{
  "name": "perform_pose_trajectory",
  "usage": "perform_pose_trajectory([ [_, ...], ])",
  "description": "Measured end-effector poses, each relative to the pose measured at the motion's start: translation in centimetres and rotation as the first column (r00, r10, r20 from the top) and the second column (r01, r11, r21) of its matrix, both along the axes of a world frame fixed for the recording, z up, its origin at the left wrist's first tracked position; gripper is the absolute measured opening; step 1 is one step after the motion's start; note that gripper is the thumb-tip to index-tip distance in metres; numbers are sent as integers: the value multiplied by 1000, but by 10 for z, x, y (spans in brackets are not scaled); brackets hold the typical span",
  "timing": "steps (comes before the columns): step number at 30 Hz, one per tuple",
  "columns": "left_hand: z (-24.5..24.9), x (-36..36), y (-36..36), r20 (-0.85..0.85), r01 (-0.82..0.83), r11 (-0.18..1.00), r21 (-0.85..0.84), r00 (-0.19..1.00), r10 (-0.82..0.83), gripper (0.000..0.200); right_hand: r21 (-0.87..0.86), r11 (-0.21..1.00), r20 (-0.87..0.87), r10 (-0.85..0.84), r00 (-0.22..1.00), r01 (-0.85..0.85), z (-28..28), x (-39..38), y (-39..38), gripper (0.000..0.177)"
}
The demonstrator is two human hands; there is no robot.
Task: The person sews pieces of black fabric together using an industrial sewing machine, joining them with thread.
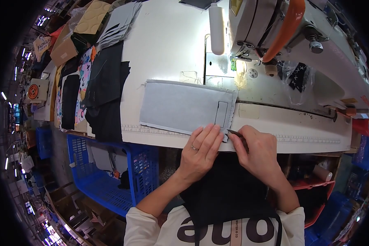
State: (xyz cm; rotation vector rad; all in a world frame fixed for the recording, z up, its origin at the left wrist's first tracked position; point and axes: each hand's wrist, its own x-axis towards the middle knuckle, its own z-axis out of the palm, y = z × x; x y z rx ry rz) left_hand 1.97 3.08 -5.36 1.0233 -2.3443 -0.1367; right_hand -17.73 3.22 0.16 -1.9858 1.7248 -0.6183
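Observation:
A light grey fabric panel (pixel 180 104) lies on the white sewing table, with a dark stitched narrow rectangle near its right end. My left hand (pixel 201 148) rests on its lower right corner, fingers stretched out side by side and pressing the cloth; the thumb is hidden. Just right of it, my right hand (pixel 256 149) is closed around a small dark pointed tool (pixel 236 133), probably thread snips. The tool's tip is right at the corner of the panel, beside my left fingertips.
A sewing machine (pixel 332 53) with an orange part stands at the back right, its lamp lit. Black fabric pieces (pixel 104 86) and grey panels (pixel 119 24) are stacked at the left. Below the table edge sits a blue crate (pixel 131 176). A printed ruler (pixel 307 139) runs along the front.

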Motion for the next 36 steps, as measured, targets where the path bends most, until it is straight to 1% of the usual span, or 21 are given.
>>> perform_pose_trajectory([
  [2, 0, 0, 0, -11, 3, 1000, 7, 1000, -3, 54, 1, 1000, 11, -5, 1000, 5, -2, 3, 1, 19],
  [5, 0, -1, 0, -54, 3, 1000, 20, 999, -2, 53, -15, 997, 125, -71, 990, 74, -3, 13, 4, 20],
  [6, 0, -1, 0, -76, 2, 1000, 25, 997, 0, 53, -15, 997, 125, -72, 990, 74, -3, 14, 3, 20],
  [7, 1, -1, 0, -74, 1, 1000, 25, 997, 1, 53, 78, 991, 267, -127, 955, 110, -2, 16, 2, 20],
  [9, 3, -1, -1, -71, -2, 999, 32, 997, 4, 55, 270, 954, 512, -260, 819, 134, -1, 19, 1, 21],
  [10, 4, 0, 0, -71, -4, 999, 36, 997, 7, 55, 270, 954, 513, -258, 819, 132, -2, 19, 1, 21],
  [13, 6, -2, -1, -63, 5, 999, 43, 998, -2, 55, 328, 942, 643, -278, 713, 71, -4, 11, 2, 19],
  [18, 6, -3, 0, -52, -1, 999, 38, 999, 3, 54, 294, 954, 581, -220, 784, 50, -4, 9, 2, 14],
  [21, 10, -3, -1, -60, 15, 998, 57, 998, -11, 53, -7, 992, 330, -114, 937, 123, -7, 14, 0, 12],
  [22, 11, -2, -1, -62, 23, 997, 68, 998, -19, 53, -10, 992, 331, -115, 937, 125, -7, 13, -1, 12],
  [25, 13, 0, 0, -102, 52, 997, 65, 994, -45, 52, 69, 982, 354, -186, 916, 173, -5, 3, -8, 11],
  [26, 14, 1, -1, -122, 66, 996, 61, 991, -58, 52, 60, 982, 357, -186, 915, 177, -3, -2, -9, 11],
  [27, 18, 5, 2, -121, 67, 996, 51, 991, -60, 52, 19, 965, 390, -249, 887, 262, 0, -10, -11, 12],
  [28, 25, 12, 7, -150, 102, 991, 92, 985, -88, 47, -18, 939, 425, -304, 853, 344, 4, -21, -12, 13],
  [30, 46, 26, 10, -213, 167, 973, 162, 968, -130, 38, -43, 900, 320, -399, 859, 434, 8, -57, -8, 16],
  [31, 77, 32, 4, -302, 99, 982, 159, 952, -47, 33, -87, 887, 284, -415, 865, 454, 6, -76, -5, 18],
  [32, 114, 38, -5, -387, 25, 987, 159, 921, 38, 30, -134, 875, 252, -424, 870, 466, 2, -96, -1, 20],
  [33, 136, 45, -11, -560, -13, 972, 234, 815, 145, 25, -126, 869, 192, -451, 871, 478, -4, -120, 6, 21],
  [34, 150, 50, -16, -706, -33, 954, 298, 665, 244, 22, -129, 864, 137, -471, 871, 487, -10, -140, 12, 21],
  [35, 158, 52, -22, -711, -66, 963, 261, 661, 238, 22, -167, 859, 77, -477, 875, 483, -14, -153, 17, 22],
  [36, 166, 53, -30, -767, -19, 934, 358, 564, 306, 21, -208, 850, 21, -490, 871, 483, -17, -163, 22, 22],
])
